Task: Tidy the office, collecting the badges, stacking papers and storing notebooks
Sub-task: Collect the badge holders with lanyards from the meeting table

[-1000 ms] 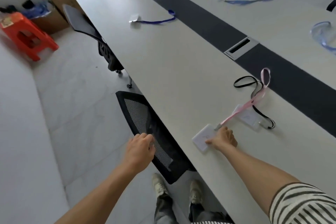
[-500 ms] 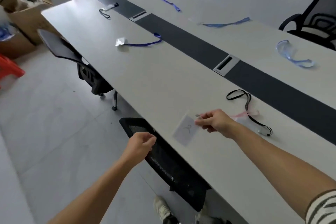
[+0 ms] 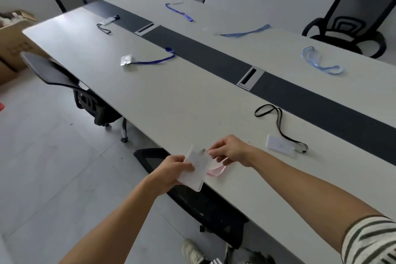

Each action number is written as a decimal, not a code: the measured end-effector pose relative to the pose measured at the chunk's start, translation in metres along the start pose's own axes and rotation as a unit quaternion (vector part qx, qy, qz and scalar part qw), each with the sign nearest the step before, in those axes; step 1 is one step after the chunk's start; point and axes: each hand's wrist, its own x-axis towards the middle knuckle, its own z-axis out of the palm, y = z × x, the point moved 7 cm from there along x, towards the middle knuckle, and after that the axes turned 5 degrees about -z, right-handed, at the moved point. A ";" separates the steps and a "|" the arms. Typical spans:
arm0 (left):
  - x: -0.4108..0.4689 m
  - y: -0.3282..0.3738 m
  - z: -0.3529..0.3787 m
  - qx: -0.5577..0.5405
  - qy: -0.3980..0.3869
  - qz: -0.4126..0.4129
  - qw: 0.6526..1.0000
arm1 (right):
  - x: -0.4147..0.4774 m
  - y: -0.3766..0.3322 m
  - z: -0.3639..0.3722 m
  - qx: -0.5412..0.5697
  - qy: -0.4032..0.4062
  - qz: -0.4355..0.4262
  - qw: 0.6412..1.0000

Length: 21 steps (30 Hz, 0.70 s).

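Note:
A white badge (image 3: 196, 167) with a pink lanyard (image 3: 215, 170) hangs over the near edge of the long table (image 3: 171, 96). My left hand (image 3: 169, 170) grips the card by its left side. My right hand (image 3: 230, 151) pinches the lanyard at the clip on the card's top. A second badge (image 3: 279, 146) with a black lanyard (image 3: 278, 122) lies on the table to the right of my hands. Farther off lie a badge (image 3: 126, 59) on a dark blue lanyard, a badge (image 3: 106, 22) on a black lanyard, and several blue lanyards across the dark centre strip.
A black mesh chair (image 3: 199, 199) is tucked under the table just below my hands, another chair (image 3: 64, 77) farther left. More chairs stand at the far end and at the right (image 3: 351, 19). Cardboard boxes (image 3: 12, 45) sit on the floor at left.
My right hand lifted the pink-lanyard badge off the table and brought it toward me. My left hand rose from beside the chair and took hold of the card.

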 end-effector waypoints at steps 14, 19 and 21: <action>0.016 -0.024 0.077 -0.271 -0.134 -0.103 0.948 | -0.004 0.150 -0.201 -0.485 0.150 0.160 0.847; 0.008 -0.030 0.090 -0.299 -0.130 -0.121 0.938 | 0.034 0.146 -0.208 -0.476 0.123 0.119 0.863; 0.004 -0.032 0.090 -0.310 -0.131 -0.117 0.934 | 0.043 0.150 -0.207 -0.478 0.115 0.140 0.860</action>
